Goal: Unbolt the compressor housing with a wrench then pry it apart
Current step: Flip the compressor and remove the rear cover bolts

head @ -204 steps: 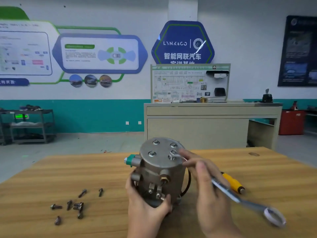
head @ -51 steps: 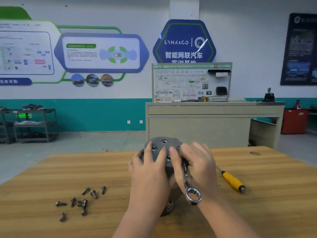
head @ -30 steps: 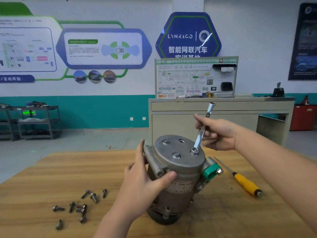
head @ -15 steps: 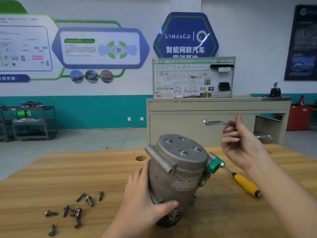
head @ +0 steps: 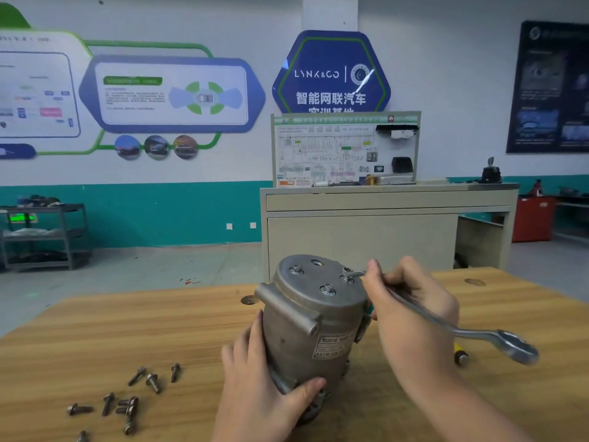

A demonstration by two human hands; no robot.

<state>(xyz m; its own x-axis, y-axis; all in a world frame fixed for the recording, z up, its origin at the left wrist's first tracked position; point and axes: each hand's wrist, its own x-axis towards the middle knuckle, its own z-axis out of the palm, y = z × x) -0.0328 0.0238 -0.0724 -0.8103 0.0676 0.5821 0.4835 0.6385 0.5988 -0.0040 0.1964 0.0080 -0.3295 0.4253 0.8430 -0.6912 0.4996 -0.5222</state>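
A grey metal compressor housing (head: 314,320) stands upright on the wooden table (head: 95,333). Its round top cover carries three bolts that I can see. My left hand (head: 264,390) wraps around the lower front of the body. My right hand (head: 411,311) grips a silver combination wrench (head: 462,333). The wrench's open end sits on the bolt (head: 347,274) at the right rim of the cover. Its ring end sticks out to the right, blurred.
Several loose bolts (head: 127,397) lie on the table at the lower left. A yellow-handled screwdriver (head: 460,352) shows partly behind my right wrist. A round hole (head: 249,299) sits in the tabletop behind the compressor. A beige workbench (head: 389,224) stands beyond the table.
My right hand has come down from mid-air and set the wrench's open end on the right-rim bolt. My left hand stays on the compressor body.
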